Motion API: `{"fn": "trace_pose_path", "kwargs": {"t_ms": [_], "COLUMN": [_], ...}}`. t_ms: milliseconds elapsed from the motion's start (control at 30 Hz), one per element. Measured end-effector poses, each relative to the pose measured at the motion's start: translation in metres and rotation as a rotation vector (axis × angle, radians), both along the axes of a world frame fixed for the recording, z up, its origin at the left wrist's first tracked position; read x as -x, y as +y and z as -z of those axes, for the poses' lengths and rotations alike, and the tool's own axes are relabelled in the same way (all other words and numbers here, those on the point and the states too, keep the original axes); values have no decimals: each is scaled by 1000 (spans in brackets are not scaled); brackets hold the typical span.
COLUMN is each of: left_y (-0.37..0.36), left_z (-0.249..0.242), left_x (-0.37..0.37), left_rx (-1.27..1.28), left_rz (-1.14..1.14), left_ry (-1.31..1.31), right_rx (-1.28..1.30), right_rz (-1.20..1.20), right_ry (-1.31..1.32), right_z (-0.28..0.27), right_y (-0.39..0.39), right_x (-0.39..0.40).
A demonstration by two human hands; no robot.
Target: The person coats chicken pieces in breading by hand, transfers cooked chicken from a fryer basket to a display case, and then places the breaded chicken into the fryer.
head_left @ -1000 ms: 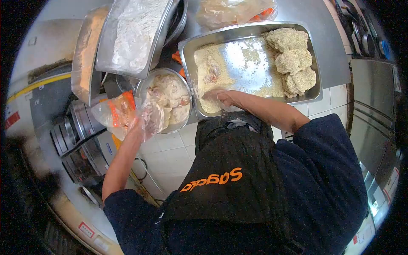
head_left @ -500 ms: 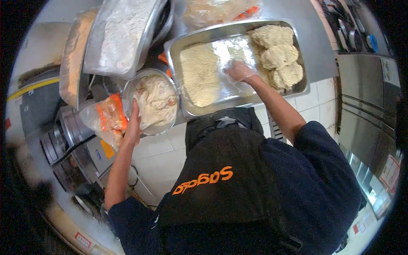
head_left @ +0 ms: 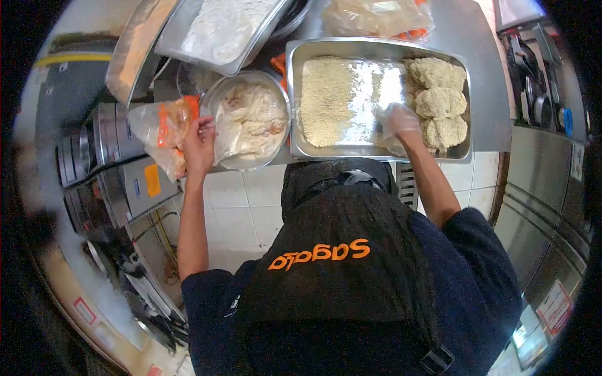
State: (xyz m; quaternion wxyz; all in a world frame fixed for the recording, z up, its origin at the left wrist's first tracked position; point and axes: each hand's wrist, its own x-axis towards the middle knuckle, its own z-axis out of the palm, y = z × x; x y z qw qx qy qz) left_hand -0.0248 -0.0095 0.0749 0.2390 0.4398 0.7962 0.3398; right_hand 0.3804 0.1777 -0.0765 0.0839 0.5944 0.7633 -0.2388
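Observation:
My left hand is bare and open at the left rim of a round bowl, its fingers slightly bent and apart. Thick pale batter with pieces in it fills the bowl. Against that hand's other side lies a clear plastic bag with orange print. My right hand, in a clear plastic glove, is low inside a steel tray, just left of several crumb-coated pieces. Its fingers are blurred, and I cannot tell whether they hold anything. Pale breadcrumbs cover the tray's left part.
Behind the bowl stands a container of white flour, with a tub of orange-tan powder to its left. A plastic bag lies on the steel table behind the tray. A dark apron hangs close to the table's front edge.
The view has swung, shifting the table things rightward. My left hand's fingers have bent from lying straight along the bowl's rim. My right hand has moved toward the coated pieces.

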Motion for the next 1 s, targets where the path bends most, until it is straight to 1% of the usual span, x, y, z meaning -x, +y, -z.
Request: {"fn": "trace_pose_path", "kwargs": {"t_ms": [33, 67, 133, 167, 200, 233, 267, 300, 333, 400, 433, 467, 500, 533, 567, 600, 633, 667, 700, 767, 800, 833, 867, 900, 967, 1000], "left_y": [0, -1, -1, 1, 1, 0, -2, -5, -9, -17, -23, -31, -41, -52, -63, -71, -79, -84, -86, -92, -93, -94, -96, -100, -113, -122], "left_z": [-12, -17, -37, -48, -59, -68, -76, -80, -82, -82, -77, -65, -51, -32, -13, 0, 11, 17, 18, 20, 19, 15, 12, 11, 10, 16], "left_x": [-1, 0, -6, -11, -18, -24, -28, -33, -36, -43, -47, -52, -56, -61, -65, -69, -75, -80, -85, -93, -97, -100, -102, -103, -104, -104], "left_rx": [-3, -69, -88, -111, -115, -116, -152, -188, -189, -247, -246, -137, -28, 9, 44, 40, 108, 174, 168, 120, 114, 65, 15, 10, 80, 114], "left_rz": [40, 26, 19, 25, 49, 53, 107, 160, 162, 187, 189, 275, 358, 361, 365, 368, 344, 321, 321, 349, 336, 287, 237, 219, 27, -32], "left_ry": [70, 60, 99, 130, 223, 220, 323, 426, 423, 572, 563, 531, 500, 476, 455, 454, 367, 278, 272, 258, 252, 299, 347, 344, 259, 216], "right_rx": [26, 28, 73, 74, 125, 175, 174, 185, 196, 222, 237, 240, 236, 230, 228, 430, 630, 660, 689, 859, 856, 1009, 1156, 1154, 1344, 1340], "right_rz": [-7, -21, -12, -14, 0, 18, 23, -91, -205, -432, -545, -541, -627, -714, -712, -552, -386, -387, -391, 118, 107, 261, 420, 404, 716, 704], "right_ry": [31, 35, -72, -72, -111, -151, -154, -102, -49, 53, 102, 94, 115, 139, 139, 190, 237, 280, 323, 640, 629, 709, 785, 773, 853, 832], "right_z": [-9, -18, -35, -29, -16, -5, 7, 19, 32, 46, 46, 47, 30, 15, 6, -2, -10, -21, -29, 43, 29, 1, -15, -10, 21, 42], "right_y": [-4, -8, -14, -14, -13, -13, -14, -15, -17, -22, -25, -29, -34, -39, -43, -45, -49, -51, -54, -70, -71, -71, -71, -69, -62, -60], "right_x": [-7, -11, -14, -19, -25, -29, -29, -28, -27, -24, -27, -25, -6, 15, 34, 51, 66, 81, 95, 125, 137, 148, 157, 164, 172, 166]}}
